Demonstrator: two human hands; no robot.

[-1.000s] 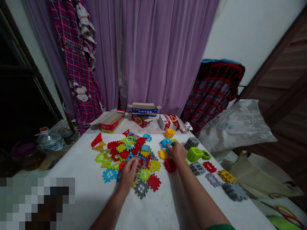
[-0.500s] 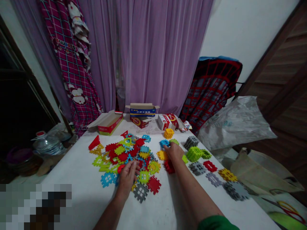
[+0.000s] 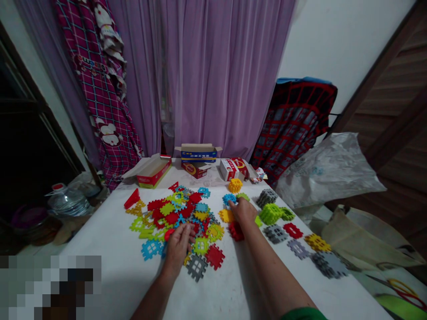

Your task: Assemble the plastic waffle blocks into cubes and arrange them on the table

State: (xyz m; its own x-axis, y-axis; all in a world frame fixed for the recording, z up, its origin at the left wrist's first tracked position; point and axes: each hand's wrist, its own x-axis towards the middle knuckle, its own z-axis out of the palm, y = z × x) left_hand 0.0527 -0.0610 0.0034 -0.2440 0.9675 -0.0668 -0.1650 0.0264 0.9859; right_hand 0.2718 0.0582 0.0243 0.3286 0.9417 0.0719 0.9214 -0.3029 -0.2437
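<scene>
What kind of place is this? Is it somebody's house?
Probably a room in a home, though I can't be sure: there are long purple curtains, a big water bottle and colourful plastic pieces spread over a white table.

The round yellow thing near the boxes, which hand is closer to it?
Right. The right hand is just in front of the yellow thing, by a blue piece; the left hand is farther off, near the front of the colorful pile.

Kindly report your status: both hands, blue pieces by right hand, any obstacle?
Right hand at blue pieces, grip unclear. Left hand at mixed pile, near side. Yellow pieces close by; no obstacle seen.
</scene>
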